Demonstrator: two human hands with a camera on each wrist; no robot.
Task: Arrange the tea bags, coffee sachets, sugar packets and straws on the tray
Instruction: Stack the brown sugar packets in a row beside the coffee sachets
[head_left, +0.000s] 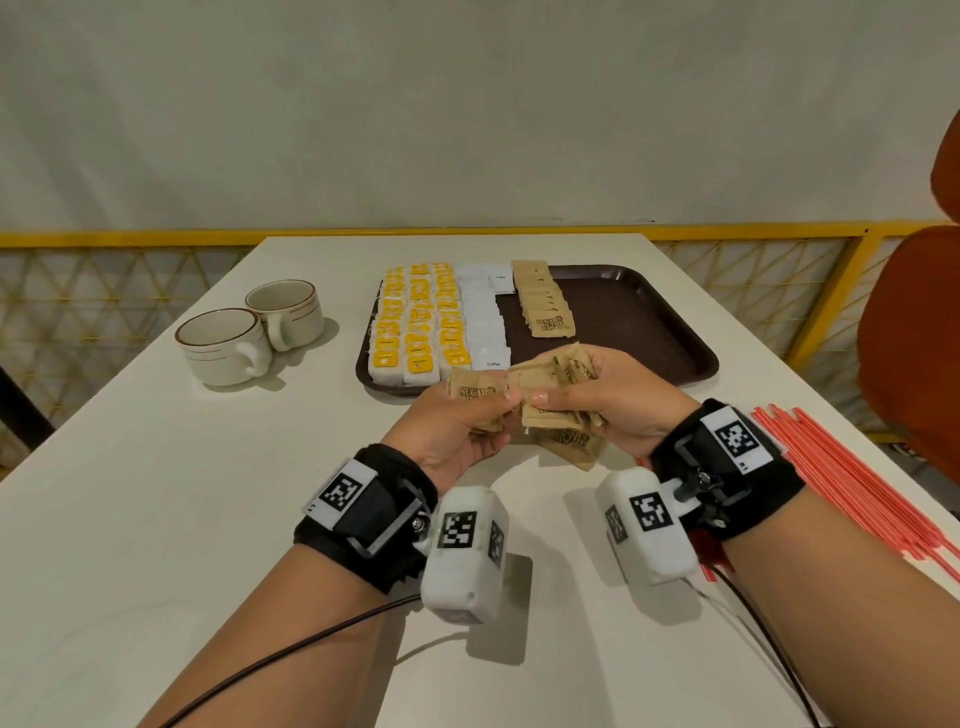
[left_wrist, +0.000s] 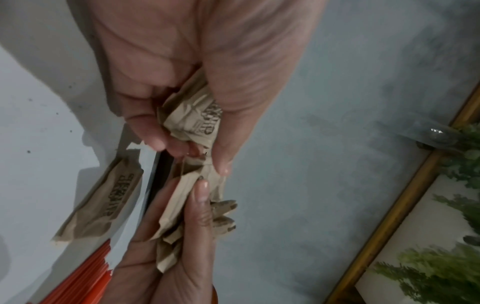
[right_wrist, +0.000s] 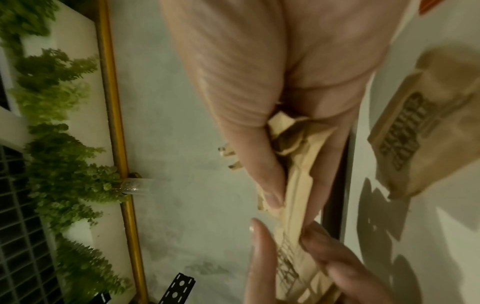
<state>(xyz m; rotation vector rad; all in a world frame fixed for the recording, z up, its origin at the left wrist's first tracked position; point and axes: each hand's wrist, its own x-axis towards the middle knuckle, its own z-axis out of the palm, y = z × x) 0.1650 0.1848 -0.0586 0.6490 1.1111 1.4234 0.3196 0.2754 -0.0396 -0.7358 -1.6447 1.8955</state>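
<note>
Both hands hover just in front of the brown tray's near edge, sharing a bunch of brown sugar packets. My left hand pinches a crumpled packet between thumb and fingers. My right hand grips several packets, and one packet dangles below it. On the tray lie rows of yellow-tagged tea bags, a column of white coffee sachets and a row of sugar packets. Red straws lie on the table at the right, off the tray.
Two white cups stand on the table left of the tray. An orange chair stands past the table's right edge. The tray's right half is bare. A yellow railing runs behind the table.
</note>
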